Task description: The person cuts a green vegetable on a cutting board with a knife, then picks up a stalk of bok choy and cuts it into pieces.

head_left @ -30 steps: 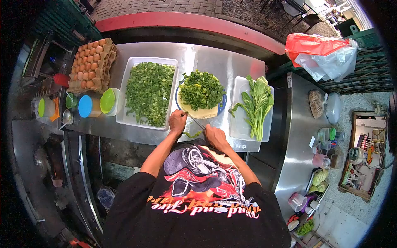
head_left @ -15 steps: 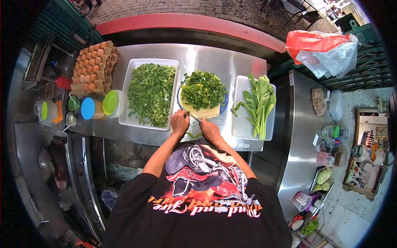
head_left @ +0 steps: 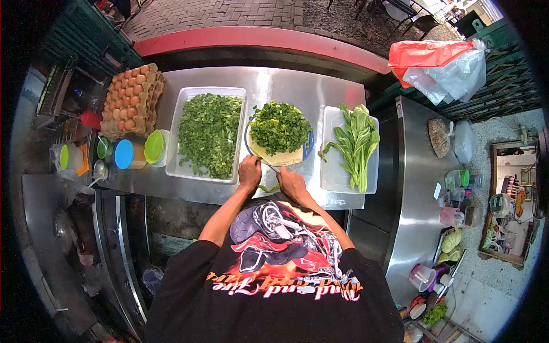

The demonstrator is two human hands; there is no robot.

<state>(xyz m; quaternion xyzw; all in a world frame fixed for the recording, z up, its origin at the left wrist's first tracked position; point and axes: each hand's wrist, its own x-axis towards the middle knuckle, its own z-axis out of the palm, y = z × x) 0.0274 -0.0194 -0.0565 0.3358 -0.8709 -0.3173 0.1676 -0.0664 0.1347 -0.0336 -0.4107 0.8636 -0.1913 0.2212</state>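
Note:
My right hand (head_left: 292, 183) is closed round the handle of a knife (head_left: 270, 166). Its blade slants up and left toward my left hand (head_left: 250, 172), whose fingers are curled together at the near edge of the cutting board; what they hold is hidden. On the round, blue-rimmed cutting board (head_left: 284, 158) lies a heap of chopped leafy greens (head_left: 279, 127). A green stem (head_left: 267, 189) lies on the steel below my hands. Left of the board, a white tray (head_left: 171, 166) holds more chopped greens (head_left: 209, 134). To the right, whole leafy greens (head_left: 357, 146) rest on a translucent tray (head_left: 329, 177).
Stacked egg cartons (head_left: 131, 100) stand at the left of the steel table (head_left: 309, 80). Near them are a blue-lidded tub (head_left: 123, 154) and a green bowl (head_left: 154, 147). Plastic bags (head_left: 440, 68) hang at upper right, above a side counter (head_left: 414, 200) with containers.
The view has shifted slightly. Both hands stay close together at the board's near edge, and the knife tilts a little differently. The heap of greens looks the same.

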